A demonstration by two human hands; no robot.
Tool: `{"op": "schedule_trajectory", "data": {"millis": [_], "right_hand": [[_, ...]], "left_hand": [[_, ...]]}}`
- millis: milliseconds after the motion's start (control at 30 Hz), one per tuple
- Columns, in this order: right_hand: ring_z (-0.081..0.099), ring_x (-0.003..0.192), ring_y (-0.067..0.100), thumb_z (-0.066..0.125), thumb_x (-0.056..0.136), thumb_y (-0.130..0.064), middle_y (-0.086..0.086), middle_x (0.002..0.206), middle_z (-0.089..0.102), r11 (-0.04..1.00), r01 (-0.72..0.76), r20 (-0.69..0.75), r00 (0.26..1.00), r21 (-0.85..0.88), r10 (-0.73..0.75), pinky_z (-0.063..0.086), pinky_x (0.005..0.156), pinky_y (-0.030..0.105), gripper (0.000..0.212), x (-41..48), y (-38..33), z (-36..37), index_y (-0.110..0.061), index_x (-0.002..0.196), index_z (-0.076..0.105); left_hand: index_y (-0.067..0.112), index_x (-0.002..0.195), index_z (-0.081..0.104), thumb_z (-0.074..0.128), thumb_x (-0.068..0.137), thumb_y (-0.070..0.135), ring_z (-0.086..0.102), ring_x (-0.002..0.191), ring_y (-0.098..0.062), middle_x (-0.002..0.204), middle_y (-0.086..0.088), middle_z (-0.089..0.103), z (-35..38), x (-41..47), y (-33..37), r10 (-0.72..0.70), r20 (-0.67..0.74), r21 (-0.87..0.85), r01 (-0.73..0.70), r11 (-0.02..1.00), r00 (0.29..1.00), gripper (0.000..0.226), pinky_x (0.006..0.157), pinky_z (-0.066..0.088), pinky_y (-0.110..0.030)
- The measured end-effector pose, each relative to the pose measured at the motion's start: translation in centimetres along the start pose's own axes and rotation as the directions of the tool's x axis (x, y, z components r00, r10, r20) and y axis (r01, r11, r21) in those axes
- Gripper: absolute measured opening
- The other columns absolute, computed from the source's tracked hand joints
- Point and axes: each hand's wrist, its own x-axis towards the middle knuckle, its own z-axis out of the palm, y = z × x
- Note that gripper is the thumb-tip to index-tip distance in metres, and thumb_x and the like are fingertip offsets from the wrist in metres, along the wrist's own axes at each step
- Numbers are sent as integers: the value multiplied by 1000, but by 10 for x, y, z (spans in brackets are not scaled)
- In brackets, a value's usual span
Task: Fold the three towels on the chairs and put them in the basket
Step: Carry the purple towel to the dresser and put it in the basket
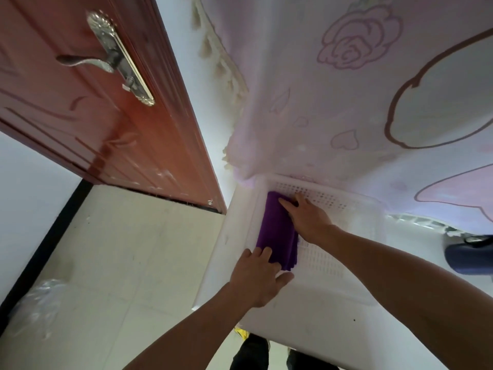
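The tips of the left hand's [257,279] fingers [262,253] are lying on the near end of the folded purple cloth towel [277,231], and the cloth is hiding whether any of them are tucking under its edge. They are lying almost straight and close together, pressing on the towel rather than closing round it. The thumb is spreading out toward 3 o'clock, just off the cloth.

The right hand [306,217] is reaching in from 4 o'clock. Its fingers [286,204] are stretching toward 10 o'clock, flat on the towel's far end. Only one finger is showing clearly. The others are bunching behind the knuckles and are hard to make out.

The towel is lying inside the white perforated plastic basket [328,197], along its 9 o'clock wall, running from 12 to 6 o'clock. Glare is washing out the basket's near rim, so its edge is blurring into the white flat surface [306,321] that is carrying it.

A pale pink cloth with a rose print [346,102] is hanging over the basket's far side from 12 o'clock, with a cream tassel fringe [229,76] on its 9 o'clock edge. It is hiding whatever lies behind it.

At 10 o'clock a reddish-brown wooden door [106,124] with a silver lever handle [85,61] is standing over the pale tiled floor [133,249]. A crumpled clear plastic bag [40,297] is lying at 8 o'clock. A dark blue object [466,259] is being cut off by the 3 o'clock edge and is too partial to identify. The person's dark trousers [250,353] are showing at 6 o'clock, below the surface.
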Motion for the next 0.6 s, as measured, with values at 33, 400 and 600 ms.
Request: {"op": "schedule_trajectory", "data": {"millis": [33, 400, 600], "right_hand": [[47, 122, 29, 46, 99, -20, 8, 149, 25, 1000, 3, 11, 1000, 13, -3, 51, 92, 41, 64, 0, 1, -1, -37, 152, 15], [58, 108, 29, 47, 93, -19, 9, 121, 56, 951, 159, -105, 976, -266, -192, 47, 80, 37, 35, -27, -38, -96, -15, 128, 52], [64, 98, 31, 48, 91, -21, 5, 108, 65, 790, 581, -166, 774, -196, -611, 45, 74, 29, 23, -92, -175, -110, -16, 110, 59]], "left_hand": [[24, 127, 54, 16, 99, 55, 43, 119, -27, 133, -9, 46, -3, 1, 2, -10, 18, 20, 10, 1000, 1000, 57, 101, 32, -42], [18, 97, 70, 35, 87, 38, 65, 91, -25, 102, -6, 65, 17, -97, 52, -349, -254, -111, 331, 937, 902, 42, 77, 54, -34], [20, 128, 48, 35, 98, 37, 53, 118, -26, 127, -5, 54, 55, -230, 57, -794, -14, -351, 741, 573, 608, 37, 97, 39, -37]]}}
